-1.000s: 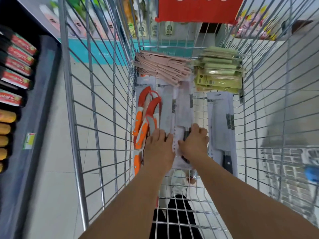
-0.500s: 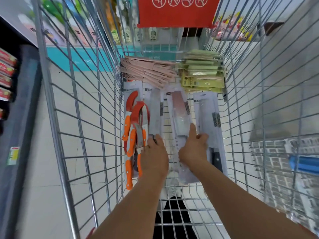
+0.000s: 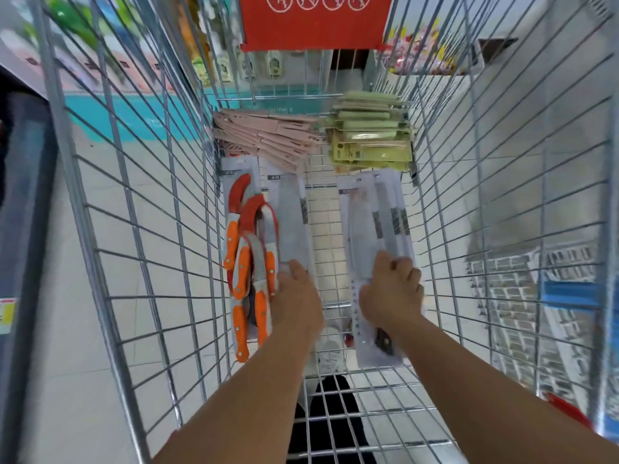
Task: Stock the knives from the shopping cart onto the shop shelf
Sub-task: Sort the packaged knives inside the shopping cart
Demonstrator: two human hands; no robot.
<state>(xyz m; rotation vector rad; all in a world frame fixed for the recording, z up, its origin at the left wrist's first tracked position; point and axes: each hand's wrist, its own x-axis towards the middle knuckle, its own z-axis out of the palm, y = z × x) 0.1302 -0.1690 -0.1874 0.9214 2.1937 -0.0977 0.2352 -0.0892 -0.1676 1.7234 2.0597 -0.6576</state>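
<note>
Inside the shopping cart [image 3: 134, 229] | right hand [image 3: 390, 291] curled its fingers around a stack of carded knives [image 3: 375, 229] | left hand [image 3: 296, 296] lay on another knife pack [image 3: 289, 222], fingers' hold unclear, orange-handled knives [image 3: 248, 262] just beside | advised: lift level, gripping the cards' lower ends.

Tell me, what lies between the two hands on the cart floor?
Head view: only bare wire cart floor lies between the left hand and the right hand.
</note>
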